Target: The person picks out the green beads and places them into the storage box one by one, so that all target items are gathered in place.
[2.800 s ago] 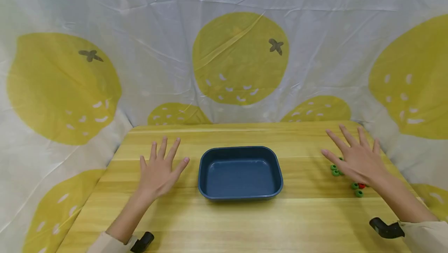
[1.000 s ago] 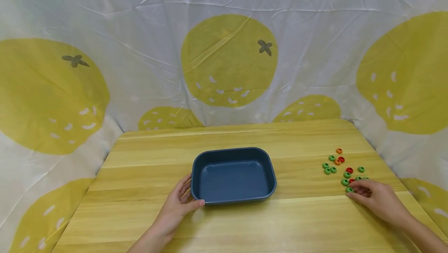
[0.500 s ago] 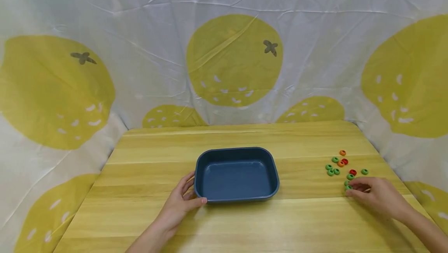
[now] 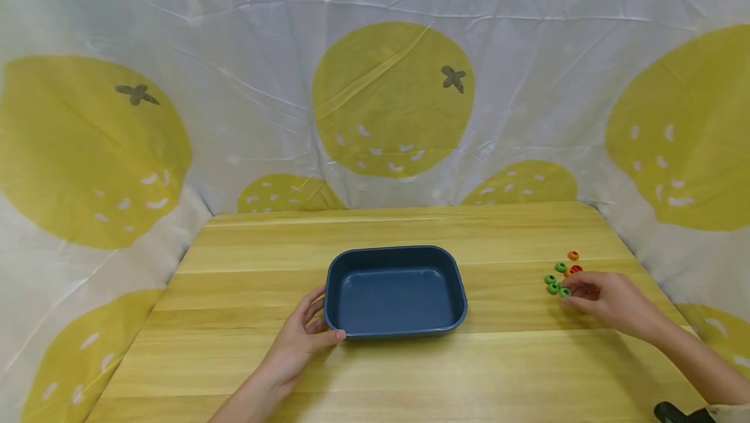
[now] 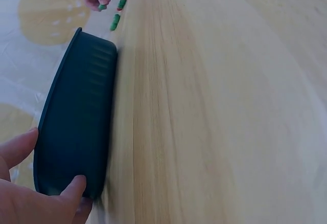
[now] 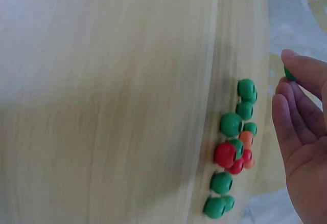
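Observation:
A dark blue rectangular tub stands on the table, with nothing inside it. My left hand holds its near left corner, thumb on the front rim and fingers along the left side. At the right, my right hand pinches a green bead between thumb and fingertips, raised above the tabletop. Loose beads lie below and around that hand: green ones, red ones and orange ones. In the head view the hand hides some of them.
The wooden table ends at the back and sides against a white cloth printed with large yellow fruit. A black wrist mount shows at the right sleeve.
From open above the table, my left hand came to the tub's corner and has stayed there. My right hand went down to the beads, took a green one and lifted it, moving slightly left.

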The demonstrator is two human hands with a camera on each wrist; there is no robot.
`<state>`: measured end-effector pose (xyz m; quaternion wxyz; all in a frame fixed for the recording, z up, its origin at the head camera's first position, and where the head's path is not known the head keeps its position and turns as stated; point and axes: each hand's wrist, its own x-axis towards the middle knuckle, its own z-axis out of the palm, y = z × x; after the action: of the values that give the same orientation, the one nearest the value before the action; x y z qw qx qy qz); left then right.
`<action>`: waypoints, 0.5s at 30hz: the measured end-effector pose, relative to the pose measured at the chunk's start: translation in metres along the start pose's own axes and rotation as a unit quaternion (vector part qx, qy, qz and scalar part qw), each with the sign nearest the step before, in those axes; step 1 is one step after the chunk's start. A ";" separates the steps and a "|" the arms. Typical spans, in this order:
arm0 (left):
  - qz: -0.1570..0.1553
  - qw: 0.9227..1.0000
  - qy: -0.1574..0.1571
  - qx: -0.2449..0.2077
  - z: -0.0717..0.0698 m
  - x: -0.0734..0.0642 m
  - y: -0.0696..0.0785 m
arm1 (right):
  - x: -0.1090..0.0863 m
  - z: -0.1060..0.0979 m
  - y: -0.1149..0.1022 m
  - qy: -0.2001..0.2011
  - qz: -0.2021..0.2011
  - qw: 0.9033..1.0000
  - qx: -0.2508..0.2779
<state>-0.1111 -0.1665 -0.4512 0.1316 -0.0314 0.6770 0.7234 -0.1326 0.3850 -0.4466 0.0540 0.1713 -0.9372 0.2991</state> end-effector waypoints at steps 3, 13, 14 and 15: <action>0.002 1.000 0.002 0.006 -0.001 -0.001 0.001 | 0.007 0.003 -0.003 -0.033 0.017 0.998 0.045; -0.015 0.999 0.009 0.029 0.001 -0.002 0.003 | 0.041 0.009 -0.016 -0.108 0.034 0.985 0.129; -0.017 0.999 0.010 0.030 0.001 -0.001 0.003 | 0.046 0.009 -0.018 -0.110 0.030 0.984 0.134; -0.018 0.999 0.011 0.032 0.001 -0.001 0.004 | 0.050 0.009 -0.021 -0.113 0.028 0.983 0.141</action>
<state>-0.1109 -0.1655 -0.4472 0.1379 -0.0470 0.7005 0.6986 -0.1721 0.3495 -0.4328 -0.0855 0.1834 -0.8902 0.4082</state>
